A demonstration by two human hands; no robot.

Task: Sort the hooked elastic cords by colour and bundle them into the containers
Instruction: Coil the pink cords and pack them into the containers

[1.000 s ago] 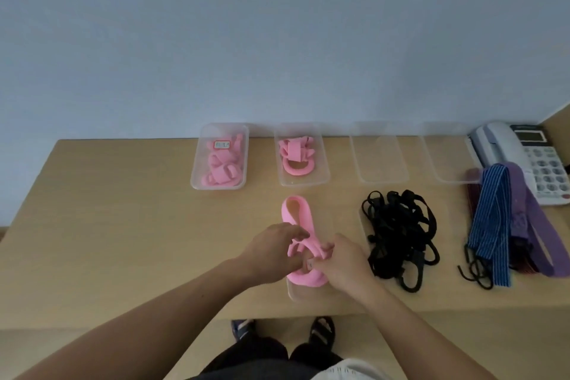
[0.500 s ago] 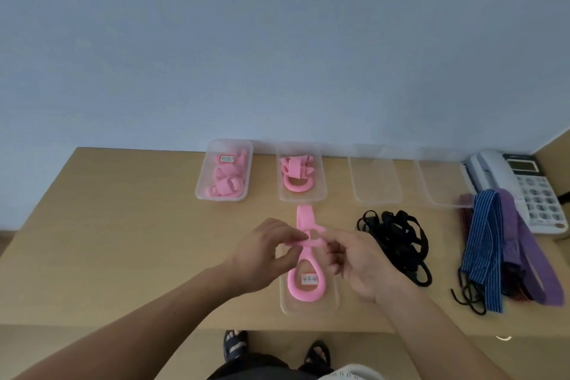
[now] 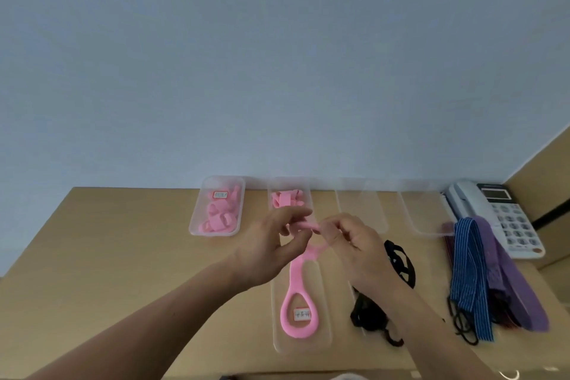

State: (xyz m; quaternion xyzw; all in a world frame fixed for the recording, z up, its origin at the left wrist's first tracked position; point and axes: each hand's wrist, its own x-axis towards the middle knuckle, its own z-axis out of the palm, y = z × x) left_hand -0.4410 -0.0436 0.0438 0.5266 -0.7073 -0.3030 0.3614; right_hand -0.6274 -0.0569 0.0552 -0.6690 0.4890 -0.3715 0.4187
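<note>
white label point(image 3: 302, 314) on pink cord point(image 3: 295, 279), print too blurred to read, red-edged label point(image 3: 220, 195) in left container point(image 3: 194, 219), unreadable too

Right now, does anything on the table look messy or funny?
Yes. The black cords lie in a tangled heap right of the pink cord. The striped and purple cords are piled loose beside the telephone, not yet sorted.

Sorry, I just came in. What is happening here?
A person is holding one end of a pink flat elastic cord with the left hand and right hand. Its looped end lies in the near clear plastic tray. Two far clear trays already hold pink cords. The black cord pile and the blue-striped and purple cords wait on the wooden table.
</note>
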